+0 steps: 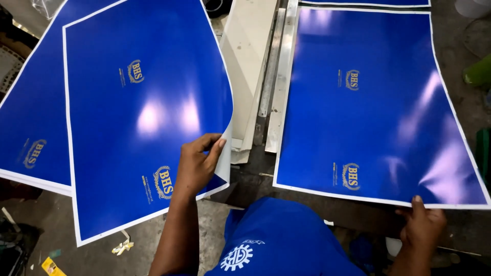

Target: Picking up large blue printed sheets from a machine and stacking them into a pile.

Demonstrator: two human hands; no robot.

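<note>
Left hand [197, 163] pinches the curling lower right corner of a glossy blue printed sheet [138, 112] lifting off the pile beneath it, while right hand [422, 227] grips the near edge of another blue sheet [368, 102]; both look light, floppy, slick, crease-prone.

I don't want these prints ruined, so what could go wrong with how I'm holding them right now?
The left hand bends the lifted blue sheet's corner into a curl; it could crease. The fingers press the glossy face and may smudge it. The right hand pins only the edge of the right sheet, which could slide.
</note>
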